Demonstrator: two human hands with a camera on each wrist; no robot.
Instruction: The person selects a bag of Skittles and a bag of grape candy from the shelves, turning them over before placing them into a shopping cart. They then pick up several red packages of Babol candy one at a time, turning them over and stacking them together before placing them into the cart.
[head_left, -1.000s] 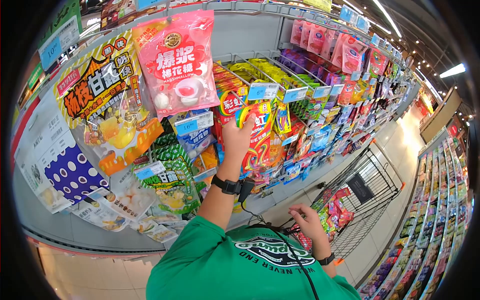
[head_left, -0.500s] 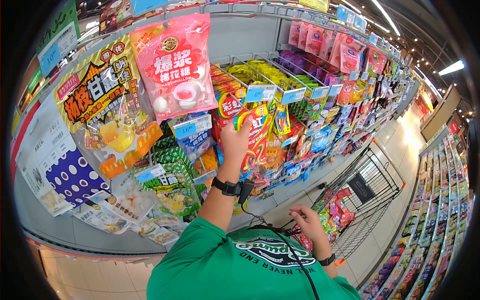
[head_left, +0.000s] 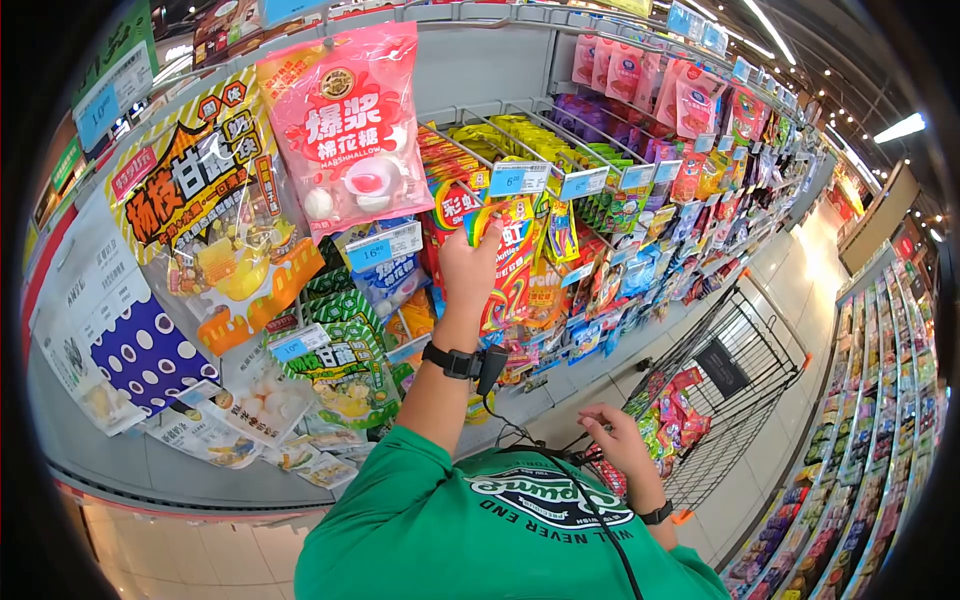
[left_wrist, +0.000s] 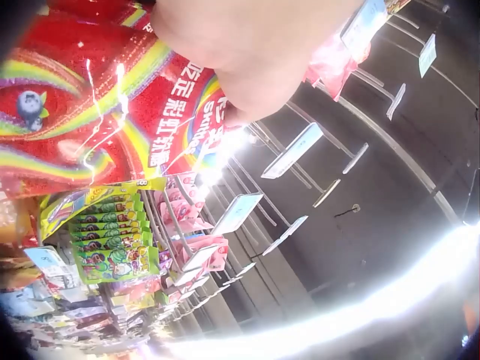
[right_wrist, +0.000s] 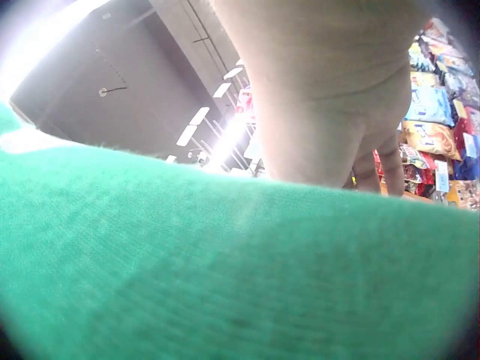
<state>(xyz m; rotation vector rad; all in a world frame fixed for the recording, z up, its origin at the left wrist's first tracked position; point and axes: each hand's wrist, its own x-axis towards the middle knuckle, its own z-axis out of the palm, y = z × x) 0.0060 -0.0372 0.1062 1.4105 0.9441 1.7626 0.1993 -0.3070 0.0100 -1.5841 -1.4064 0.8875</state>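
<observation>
My left hand [head_left: 468,272] pinches the upper edge of a red Skittles bag [head_left: 514,262], with the thumb lying over its front. Rainbow stripes and white lettering on the same bag [left_wrist: 139,105] fill the upper left of the left wrist view. Right behind it hang more red Skittles bags [head_left: 458,205] in a row on a rack hook. My right hand [head_left: 622,445] hangs by the body with loosely bent fingers and nothing in it, next to the shopping cart [head_left: 775,385]. In the right wrist view, green shirt cloth covers the lower half and hides part of that hand.
A pink marshmallow bag [head_left: 350,130] and a large yellow-and-orange bag [head_left: 215,220] hang left of my left hand. Blue price tags [head_left: 518,180] stick out from the hooks. Colourful candy packs [head_left: 672,420] lie in the cart. Another stocked shelf [head_left: 850,440] runs along the right.
My left hand keeps its grip on the Skittles bag, which has swung slightly leftward. The view has shifted a little. My right hand stays about where it was.
</observation>
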